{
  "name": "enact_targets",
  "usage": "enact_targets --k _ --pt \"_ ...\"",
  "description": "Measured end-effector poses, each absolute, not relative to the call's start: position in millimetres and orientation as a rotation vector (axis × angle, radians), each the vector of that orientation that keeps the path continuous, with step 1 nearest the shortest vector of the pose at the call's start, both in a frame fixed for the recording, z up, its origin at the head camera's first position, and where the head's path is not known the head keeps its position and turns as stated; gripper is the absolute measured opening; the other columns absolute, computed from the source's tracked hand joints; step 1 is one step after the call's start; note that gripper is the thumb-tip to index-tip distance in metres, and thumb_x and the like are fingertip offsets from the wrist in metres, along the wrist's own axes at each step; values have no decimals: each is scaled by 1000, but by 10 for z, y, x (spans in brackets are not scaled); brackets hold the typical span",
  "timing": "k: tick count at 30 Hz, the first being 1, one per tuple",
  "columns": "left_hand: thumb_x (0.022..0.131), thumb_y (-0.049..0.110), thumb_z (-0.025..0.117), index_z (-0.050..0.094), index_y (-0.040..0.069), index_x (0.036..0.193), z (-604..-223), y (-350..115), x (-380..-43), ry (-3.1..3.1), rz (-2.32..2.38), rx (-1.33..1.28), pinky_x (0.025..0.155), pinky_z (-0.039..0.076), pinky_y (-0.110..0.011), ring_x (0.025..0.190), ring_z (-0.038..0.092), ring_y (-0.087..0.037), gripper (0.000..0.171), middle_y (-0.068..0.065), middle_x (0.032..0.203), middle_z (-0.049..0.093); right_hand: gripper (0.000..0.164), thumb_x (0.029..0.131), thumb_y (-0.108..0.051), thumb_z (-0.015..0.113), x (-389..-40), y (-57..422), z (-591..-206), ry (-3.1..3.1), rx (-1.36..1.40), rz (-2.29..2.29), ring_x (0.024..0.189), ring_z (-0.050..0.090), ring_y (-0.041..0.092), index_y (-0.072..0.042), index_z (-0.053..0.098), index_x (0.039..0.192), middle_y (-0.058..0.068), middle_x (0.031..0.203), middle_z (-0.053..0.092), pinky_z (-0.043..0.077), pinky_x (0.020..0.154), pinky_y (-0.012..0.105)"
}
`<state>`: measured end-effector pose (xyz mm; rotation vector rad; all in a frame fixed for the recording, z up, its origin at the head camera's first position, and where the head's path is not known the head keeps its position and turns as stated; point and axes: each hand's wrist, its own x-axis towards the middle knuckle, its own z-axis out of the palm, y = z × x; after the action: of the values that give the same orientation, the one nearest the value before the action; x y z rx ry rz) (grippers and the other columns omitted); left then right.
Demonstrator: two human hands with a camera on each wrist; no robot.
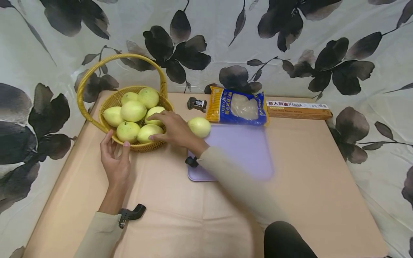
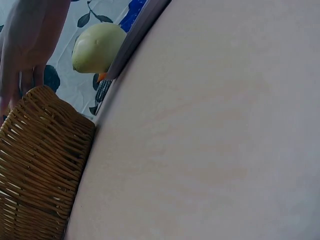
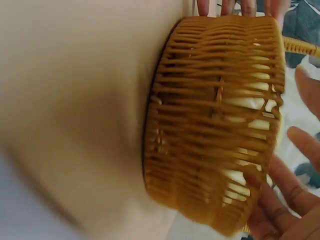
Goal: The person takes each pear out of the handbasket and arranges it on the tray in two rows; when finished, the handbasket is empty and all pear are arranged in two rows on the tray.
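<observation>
A woven yellow basket (image 1: 142, 147) with a tall handle holds several smooth pale yellow-green fruits (image 1: 133, 110); their exact kind I cannot tell. My left hand (image 1: 115, 157) touches its front left side, thumb and fingers spread against the weave. Over the right rim reaches my right hand (image 1: 175, 129), fingers spread and pointing down among the fruits, thumb against the front right fruit (image 1: 149, 133). In the right wrist view, left fingertips (image 3: 235, 8) rest on the basket wall (image 3: 210, 110). Outside the basket, another pale fruit (image 1: 199, 127) sits by the lilac tray's upper left corner.
Right of the basket lies a lilac tray (image 1: 238, 150), partly under my right forearm. Behind it are a blue and yellow orecchiette bag (image 1: 240, 107), a long pasta box (image 1: 298, 109) and a small black object (image 1: 196, 104). A floral cloth (image 1: 226, 43) hangs behind the table (image 1: 167, 222).
</observation>
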<state>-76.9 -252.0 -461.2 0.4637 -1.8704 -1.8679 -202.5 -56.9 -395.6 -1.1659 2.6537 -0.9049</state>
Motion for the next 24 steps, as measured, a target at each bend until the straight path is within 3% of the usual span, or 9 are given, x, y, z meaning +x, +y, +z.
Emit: enact_targets --k 3,7,13,20,24 --pt "107 14 62 35 23 163 -4623 -2517 -775 -1871 -1876 460 130 36 -46 157 30 -20 62 3 173 27 61 90 -50 83 -2038 -681 -3975 2666 -1136 -845 123 61 15 -23 66 143 -2 134 69 50 104 32" --pt "107 15 63 34 23 163 -4631 -2525 -774 -1875 -1881 456 130 36 -43 157 30 -20 63 4 174 26 57 90 -52 82 -2035 -802 -3963 2689 -1052 -755 119 62 11 -27 69 138 -7 129 69 53 96 30" --pt "107 15 62 33 23 163 -4630 -2525 -777 -1869 -1891 435 131 33 -50 157 28 -20 64 4 174 24 59 86 -55 85 -2034 -934 -3873 2698 -957 -600 116 60 11 -29 70 137 -6 129 65 54 87 29" --pt "108 14 62 34 23 163 -4623 -2512 -773 -1875 -1875 441 131 33 -51 157 29 -21 62 3 174 25 59 86 -49 88 -2068 -1000 -3835 2669 -1036 -550 122 56 13 -21 72 135 -6 130 70 49 101 29" --pt "107 14 62 36 24 162 -4627 -2506 -769 -1865 -1866 449 130 33 -51 157 29 -22 61 3 174 26 54 84 -49 90 -2092 -1015 -3847 2669 -1030 -577 117 57 10 -21 76 127 -9 124 72 49 98 26"
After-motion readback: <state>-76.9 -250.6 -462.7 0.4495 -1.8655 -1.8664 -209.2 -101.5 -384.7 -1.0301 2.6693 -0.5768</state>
